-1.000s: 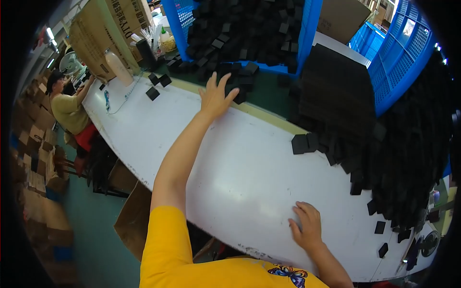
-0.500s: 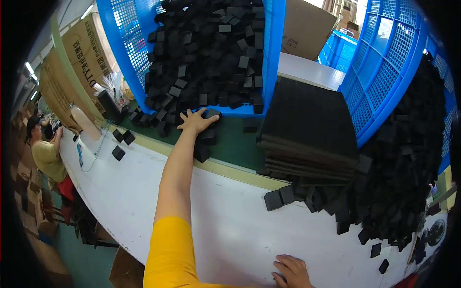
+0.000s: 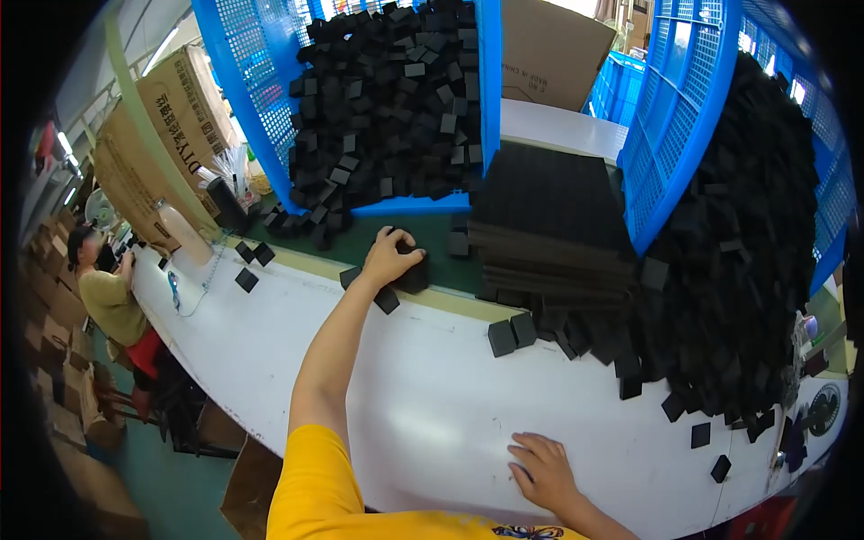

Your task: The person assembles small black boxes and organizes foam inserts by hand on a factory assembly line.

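Note:
My left hand (image 3: 389, 259) reaches forward to the edge of the green strip (image 3: 436, 236), its fingers curled over a few small black foam blocks (image 3: 413, 277). One loose black block (image 3: 387, 300) lies just under the wrist side of this hand, tipped over the edge onto the white table. Behind it, a blue plastic crate (image 3: 491, 85) with an open front is heaped with many such blocks. My right hand (image 3: 544, 472) rests on the white tabletop (image 3: 441, 396) with its fingers apart, holding nothing.
A stack of black foam sheets (image 3: 549, 198) stands right of the crate. Beyond it a second blue crate (image 3: 679, 117) spills a large block pile (image 3: 720, 270) onto the table. A bottle (image 3: 184, 229) stands at left, near a seated person (image 3: 112, 292).
My left hand has drawn back toward me from the crate's front edge. Its spread fingers have curled over blocks, which have shifted nearer the table. My right hand stays on the tabletop.

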Available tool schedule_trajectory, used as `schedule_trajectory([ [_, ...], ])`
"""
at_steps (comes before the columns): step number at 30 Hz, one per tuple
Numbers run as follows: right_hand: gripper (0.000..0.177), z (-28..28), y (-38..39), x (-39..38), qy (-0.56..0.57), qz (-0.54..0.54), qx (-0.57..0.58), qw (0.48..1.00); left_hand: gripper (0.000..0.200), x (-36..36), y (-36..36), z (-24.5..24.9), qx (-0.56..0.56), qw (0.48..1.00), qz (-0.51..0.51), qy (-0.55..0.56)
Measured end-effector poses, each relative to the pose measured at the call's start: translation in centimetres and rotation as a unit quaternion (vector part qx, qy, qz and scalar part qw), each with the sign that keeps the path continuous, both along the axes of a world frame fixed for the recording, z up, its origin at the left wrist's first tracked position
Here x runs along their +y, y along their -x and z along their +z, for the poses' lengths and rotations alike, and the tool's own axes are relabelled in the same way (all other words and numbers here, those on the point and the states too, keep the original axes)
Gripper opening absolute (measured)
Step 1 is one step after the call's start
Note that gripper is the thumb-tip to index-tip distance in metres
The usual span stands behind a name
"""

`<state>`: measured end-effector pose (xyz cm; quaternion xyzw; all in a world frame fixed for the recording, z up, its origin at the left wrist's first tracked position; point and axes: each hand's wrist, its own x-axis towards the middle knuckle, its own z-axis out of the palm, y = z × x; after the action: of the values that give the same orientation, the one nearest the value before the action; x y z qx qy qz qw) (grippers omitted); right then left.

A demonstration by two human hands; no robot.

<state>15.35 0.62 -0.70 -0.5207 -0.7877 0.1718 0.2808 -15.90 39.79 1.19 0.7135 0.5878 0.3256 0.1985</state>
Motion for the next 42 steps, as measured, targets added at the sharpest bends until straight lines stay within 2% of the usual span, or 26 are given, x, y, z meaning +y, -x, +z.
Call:
schedule_trajectory([
  [4,0.029,-0.4,-0.3,-0.2,-0.009,0.003,0.007,1.000,0.041,-4.6,-2.4,1.0,-0.013,0.996,-0.084,-0.002],
  [8,0.029,-1.1,-0.4,-0.5,-0.025,0.011,0.036,0.999,0.046,-9.9,-3.9,2.1,-0.010,0.989,-0.140,0.045],
  [13,0.027,-1.4,-0.7,-0.6,-0.045,0.019,0.050,0.998,0.049,-17.3,-6.9,1.7,-0.004,0.982,-0.181,0.046],
  [14,0.027,-1.9,-0.8,-0.6,-0.054,0.026,0.061,0.996,0.049,-18.8,-7.8,1.8,0.006,0.980,-0.189,0.068],
  [16,0.024,-2.8,-1.2,-0.8,-0.055,0.021,0.103,0.993,0.051,-20.9,-9.6,0.1,0.129,0.965,-0.229,0.027],
  [17,0.021,-2.7,-1.4,-1.0,-0.048,0.010,0.130,0.990,0.052,-21.8,-10.5,-0.8,0.145,0.956,-0.251,-0.031],
  [18,0.015,-2.0,-1.7,-1.1,-0.049,0.013,0.163,0.985,0.046,-22.8,-11.3,-0.6,0.154,0.955,-0.249,-0.038],
  [20,0.013,-0.3,-3.2,-2.1,-0.060,-0.008,0.191,0.980,0.041,-24.0,-12.4,0.2,0.122,0.960,-0.251,0.021],
  [22,0.013,0.8,-5.2,-2.3,-0.089,-0.032,0.195,0.976,0.038,-26.2,-13.6,1.9,0.172,0.957,-0.232,0.011],
  [26,0.011,0.4,-11.0,-2.4,-0.109,-0.169,0.127,0.971,0.041,-27.4,-13.9,1.1,0.143,0.951,-0.276,0.012],
  [29,0.015,0.6,-13.8,-0.7,-0.111,-0.289,0.059,0.949,0.054,-28.6,-15.0,2.4,0.159,0.956,-0.244,-0.023],
  [32,0.026,0.6,-13.8,2.3,-0.183,-0.319,-0.036,0.929,0.067,-29.3,-15.6,3.0,0.000,0.972,-0.229,-0.041],
  [33,0.028,0.3,-13.7,3.3,-0.169,-0.331,-0.062,0.926,0.070,-29.4,-15.6,3.6,0.004,0.971,-0.221,-0.092],
  [36,0.032,-1.1,-13.5,5.3,-0.136,-0.352,-0.115,0.919,0.071,-30.3,-15.2,5.7,-0.041,0.964,-0.225,-0.139],
  [38,0.030,-2.0,-14.1,5.7,-0.127,-0.345,-0.122,0.922,0.070,-30.5,-14.9,5.5,-0.048,0.966,-0.243,-0.077],
  [40,0.019,-1.7,-14.0,5.2,-0.150,-0.342,-0.103,0.922,0.069,-31.0,-14.6,5.0,-0.046,0.963,-0.264,0.015],
  [42,0.012,-1.0,-14.2,4.3,-0.164,-0.345,-0.081,0.921,0.067,-31.6,-14.5,4.0,-0.021,0.968,-0.248,0.024],
])
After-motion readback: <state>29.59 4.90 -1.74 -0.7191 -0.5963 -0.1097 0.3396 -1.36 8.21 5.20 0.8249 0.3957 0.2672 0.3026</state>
